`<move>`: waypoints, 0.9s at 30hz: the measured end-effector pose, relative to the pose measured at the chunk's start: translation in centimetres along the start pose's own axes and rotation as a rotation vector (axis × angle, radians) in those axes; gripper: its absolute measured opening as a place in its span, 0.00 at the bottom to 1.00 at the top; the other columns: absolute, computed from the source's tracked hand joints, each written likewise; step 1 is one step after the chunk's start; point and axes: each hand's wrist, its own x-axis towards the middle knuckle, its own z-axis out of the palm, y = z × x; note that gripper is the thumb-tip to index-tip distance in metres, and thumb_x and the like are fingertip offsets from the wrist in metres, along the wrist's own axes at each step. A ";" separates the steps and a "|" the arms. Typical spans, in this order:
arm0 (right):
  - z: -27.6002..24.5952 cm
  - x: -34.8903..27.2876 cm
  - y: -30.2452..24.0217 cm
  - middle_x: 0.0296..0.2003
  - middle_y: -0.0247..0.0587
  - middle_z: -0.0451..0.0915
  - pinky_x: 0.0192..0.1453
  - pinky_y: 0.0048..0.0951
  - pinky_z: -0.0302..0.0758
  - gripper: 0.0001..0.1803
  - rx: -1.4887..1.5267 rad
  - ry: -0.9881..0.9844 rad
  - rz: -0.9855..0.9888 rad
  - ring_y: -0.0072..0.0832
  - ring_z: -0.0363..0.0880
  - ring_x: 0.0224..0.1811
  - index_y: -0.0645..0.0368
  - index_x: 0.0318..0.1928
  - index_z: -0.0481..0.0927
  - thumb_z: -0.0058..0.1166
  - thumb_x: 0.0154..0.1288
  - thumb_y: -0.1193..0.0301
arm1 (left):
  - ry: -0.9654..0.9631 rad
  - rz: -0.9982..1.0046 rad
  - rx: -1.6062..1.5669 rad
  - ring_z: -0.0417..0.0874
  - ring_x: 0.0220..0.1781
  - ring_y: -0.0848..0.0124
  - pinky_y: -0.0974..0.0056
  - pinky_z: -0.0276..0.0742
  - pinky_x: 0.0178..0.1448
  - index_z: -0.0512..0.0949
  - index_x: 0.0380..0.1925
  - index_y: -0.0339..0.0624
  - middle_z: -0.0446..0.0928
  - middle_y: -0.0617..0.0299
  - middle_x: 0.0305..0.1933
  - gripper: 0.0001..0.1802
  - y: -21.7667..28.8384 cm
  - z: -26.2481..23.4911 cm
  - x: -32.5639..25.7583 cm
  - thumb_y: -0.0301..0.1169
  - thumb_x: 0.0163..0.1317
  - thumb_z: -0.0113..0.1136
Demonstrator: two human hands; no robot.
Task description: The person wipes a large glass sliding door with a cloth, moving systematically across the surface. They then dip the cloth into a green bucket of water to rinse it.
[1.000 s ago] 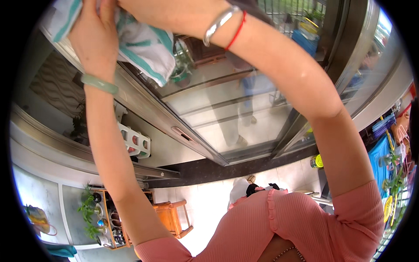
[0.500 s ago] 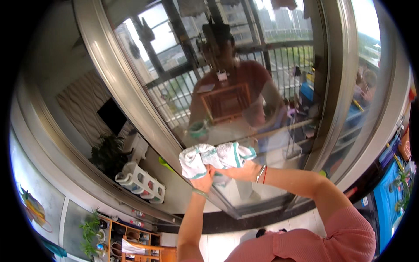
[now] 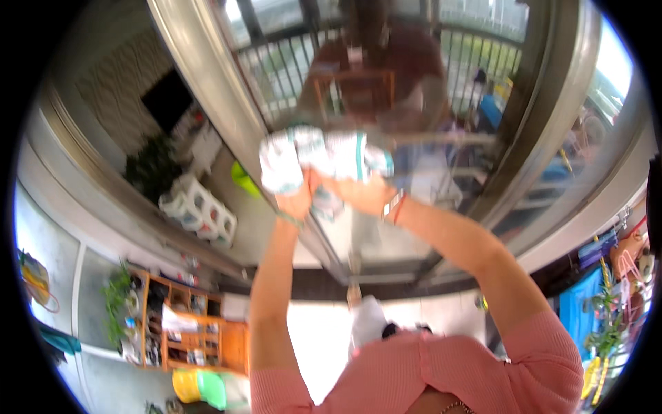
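Both hands press a white and teal cloth (image 3: 324,160) flat against the glass pane (image 3: 386,234), which blocks any reach forward. At nine o'clock the grey metal frame post (image 3: 207,90) bounds the pane; at three o'clock the dark frame post (image 3: 538,110) does. Toward six o'clock the glass lies bare.

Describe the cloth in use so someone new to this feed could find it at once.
Start at the big glass door with the grey metal frame filling the upper middle of the view. Against its pane, both raised hands, left hand and right hand, press a bunched cloth. It is white with teal stripes, the only soft, crumpled thing on the glass.
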 end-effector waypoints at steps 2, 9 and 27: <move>1.4 -0.5 0.2 0.17 0.24 0.69 0.17 0.31 0.72 0.29 0.142 -0.097 0.055 0.20 0.74 0.19 0.38 0.67 0.70 0.47 0.64 0.70 | 0.089 0.201 -0.015 0.67 0.67 0.41 0.42 0.60 0.70 0.70 0.64 0.43 0.70 0.40 0.63 0.28 1.4 -1.5 1.3 0.39 0.64 0.57; 3.5 0.3 -0.2 0.23 0.22 0.73 0.13 0.27 0.66 0.28 0.256 0.003 0.073 0.19 0.74 0.19 0.35 0.66 0.70 0.48 0.64 0.70 | -0.108 0.015 -0.162 0.72 0.59 0.44 0.45 0.67 0.62 0.76 0.49 0.44 0.73 0.46 0.55 0.21 3.3 -5.7 3.3 0.40 0.57 0.63; -13.1 29.5 20.3 0.49 0.47 0.74 0.34 0.43 0.81 0.16 0.196 0.672 0.011 0.42 0.82 0.35 0.58 0.53 0.74 0.48 0.64 0.75 | 0.519 0.172 -0.130 0.73 0.63 0.44 0.47 0.71 0.63 0.69 0.63 0.46 0.65 0.44 0.70 0.23 3.1 -26.3 37.0 0.37 0.69 0.50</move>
